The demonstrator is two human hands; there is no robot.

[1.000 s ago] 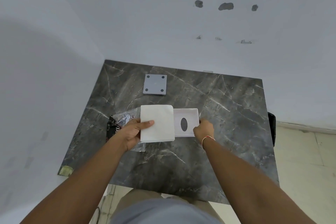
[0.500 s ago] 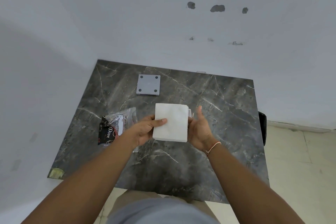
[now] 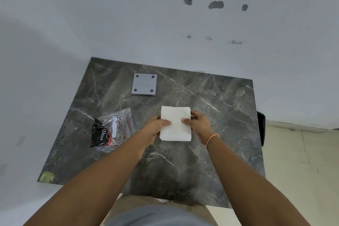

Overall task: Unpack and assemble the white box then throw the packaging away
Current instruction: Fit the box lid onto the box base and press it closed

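Observation:
A white stack of tissues (image 3: 175, 124) is held over the middle of the dark marble table (image 3: 220, 115). My left hand (image 3: 156, 128) grips its left edge with the thumb on top. My right hand (image 3: 197, 124) grips its right edge, thumb on top too. The white box part with the oval slot is hidden under the stack and my right hand. The empty clear plastic wrapper (image 3: 111, 130) with black and red print lies on the table to the left of my left hand. A grey square plate (image 3: 144, 86) with a dark dot in each corner lies flat farther back.
The table stands in a corner between white walls (image 3: 165, 24). A dark object (image 3: 261, 128) sits beside the table's right edge, over a beige tiled floor (image 3: 297, 161). A yellowish patch (image 3: 46, 177) marks the table's near left corner.
My right hand lifted the white slotted box part from the table and brought it under the tissue stack. Both hands now hold the stack together, a little farther right.

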